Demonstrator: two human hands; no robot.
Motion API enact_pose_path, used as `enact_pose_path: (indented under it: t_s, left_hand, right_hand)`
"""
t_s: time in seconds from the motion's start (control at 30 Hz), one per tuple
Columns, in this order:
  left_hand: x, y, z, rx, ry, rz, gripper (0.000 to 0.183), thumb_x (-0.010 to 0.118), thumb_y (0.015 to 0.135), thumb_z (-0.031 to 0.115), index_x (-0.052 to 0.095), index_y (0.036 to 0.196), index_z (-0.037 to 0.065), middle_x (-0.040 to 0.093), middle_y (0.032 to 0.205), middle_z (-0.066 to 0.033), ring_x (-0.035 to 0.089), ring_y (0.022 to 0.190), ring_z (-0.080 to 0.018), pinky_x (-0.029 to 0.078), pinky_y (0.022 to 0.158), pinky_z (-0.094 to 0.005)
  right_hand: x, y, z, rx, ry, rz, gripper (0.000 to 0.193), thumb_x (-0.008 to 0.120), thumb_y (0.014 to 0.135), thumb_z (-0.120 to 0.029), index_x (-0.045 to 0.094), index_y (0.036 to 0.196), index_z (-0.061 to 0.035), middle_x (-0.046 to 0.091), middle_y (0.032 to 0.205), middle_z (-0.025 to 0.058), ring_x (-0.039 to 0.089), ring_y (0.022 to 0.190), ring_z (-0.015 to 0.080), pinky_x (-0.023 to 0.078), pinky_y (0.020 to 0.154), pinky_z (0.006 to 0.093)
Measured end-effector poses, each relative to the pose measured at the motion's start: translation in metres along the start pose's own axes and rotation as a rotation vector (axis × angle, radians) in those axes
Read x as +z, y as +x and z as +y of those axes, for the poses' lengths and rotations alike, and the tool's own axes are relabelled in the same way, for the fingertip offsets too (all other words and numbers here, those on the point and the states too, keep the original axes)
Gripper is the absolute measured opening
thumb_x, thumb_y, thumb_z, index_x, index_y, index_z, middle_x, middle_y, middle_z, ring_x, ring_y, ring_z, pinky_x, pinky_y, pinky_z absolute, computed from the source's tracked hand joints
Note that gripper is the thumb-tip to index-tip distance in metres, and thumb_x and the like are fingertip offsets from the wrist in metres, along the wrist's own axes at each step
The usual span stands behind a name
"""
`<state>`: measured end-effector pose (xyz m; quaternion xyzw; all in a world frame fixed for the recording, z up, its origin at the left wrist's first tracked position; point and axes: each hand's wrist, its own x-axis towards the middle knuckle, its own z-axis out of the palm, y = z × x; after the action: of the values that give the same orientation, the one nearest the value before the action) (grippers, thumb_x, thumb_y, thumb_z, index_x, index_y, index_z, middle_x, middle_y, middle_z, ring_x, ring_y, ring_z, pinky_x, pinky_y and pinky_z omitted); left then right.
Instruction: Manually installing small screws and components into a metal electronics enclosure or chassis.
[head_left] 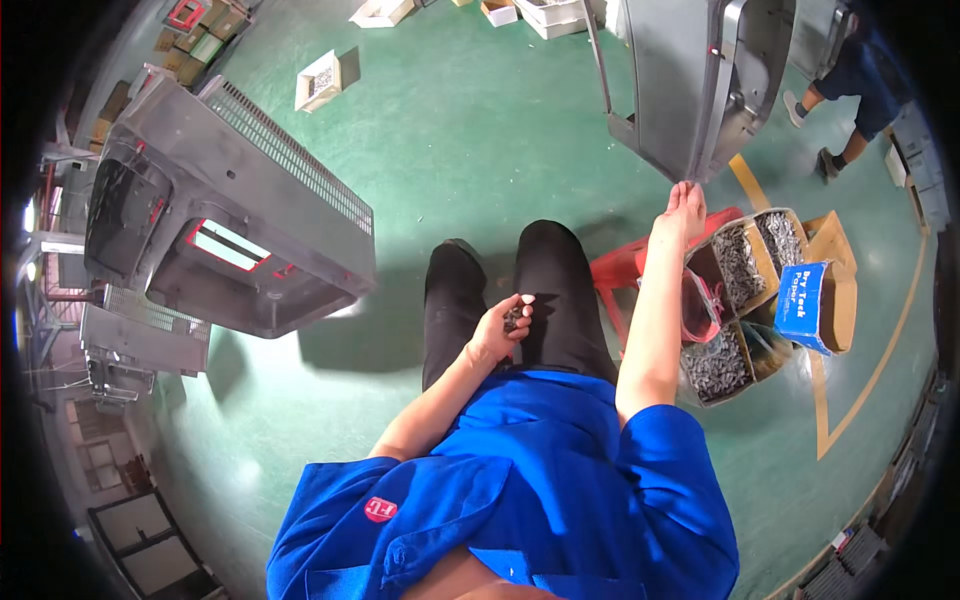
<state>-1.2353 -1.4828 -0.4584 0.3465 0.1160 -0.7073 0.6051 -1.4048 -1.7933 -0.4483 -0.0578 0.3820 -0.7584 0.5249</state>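
My left hand [500,328] is curled in front of my thighs, palm partly up. Several small dark metal pieces [514,318] lie in its fingers; their exact kind is too small to tell. My right arm reaches forward, and my right hand [682,214] is at the lower corner of a large grey panel [672,85]. Its fingers are bunched together at that corner, and whatever they pinch is hidden. Just right of my right forearm, open boxes hold many small grey metal pieces [738,265].
The boxes rest on a red stand [625,258], beside a blue carton [803,305]. On my left hangs or stands another large grey housing [245,190]. A white box of small parts [320,82] sits on the green floor. Another person [870,75] is at the far right.
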Motion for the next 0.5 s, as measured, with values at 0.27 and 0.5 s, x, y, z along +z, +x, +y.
enact_pose_path:
  t_s: [0.27, 0.5]
  left_hand:
    - [-0.053, -0.004, 0.011, 0.055, -0.031, -0.035, 0.022, 0.043, 0.094, 0.023, 0.054, 0.092, 0.004, 0.048, 0.069, -0.0017, 0.038, 0.052, -0.0082, 0.025, 0.038, -0.0196]
    - [-0.052, -0.008, 0.013, 0.064, 0.018, 0.047, 0.022, 0.043, 0.094, 0.024, 0.052, 0.084, 0.007, 0.044, 0.065, 0.0001, 0.035, 0.050, -0.0081, 0.025, 0.040, -0.0203]
  right_hand:
    - [0.029, 0.030, 0.028, -0.001, -0.091, -0.028, 0.008, 0.057, 0.083, 0.002, 0.055, 0.091, 0.0047, 0.062, 0.082, 0.0128, 0.062, 0.073, 0.0193, 0.054, 0.064, 0.0260]
    - [0.051, 0.047, 0.069, -0.069, -0.129, 0.036, 0.006, 0.060, 0.079, 0.008, 0.058, 0.083, 0.0052, 0.061, 0.079, 0.0107, 0.059, 0.064, 0.0176, 0.048, 0.055, 0.0256]
